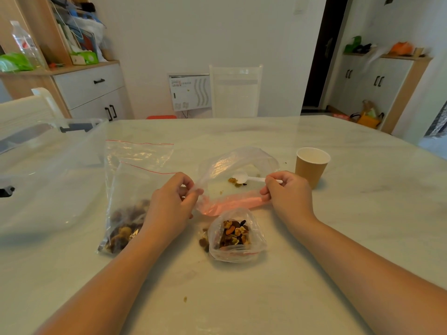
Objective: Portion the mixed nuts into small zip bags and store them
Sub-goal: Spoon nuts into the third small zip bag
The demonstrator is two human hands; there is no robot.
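— Plastic first: we pinch the big bag (238, 170) by its red zip edge, left hand (173, 201) and right hand (285, 192) at opposite ends; the spoon (244, 177) lies inside.
— Nearly empty. The small bag (235, 234) of nuts sits open just below, so sealing it looks next.
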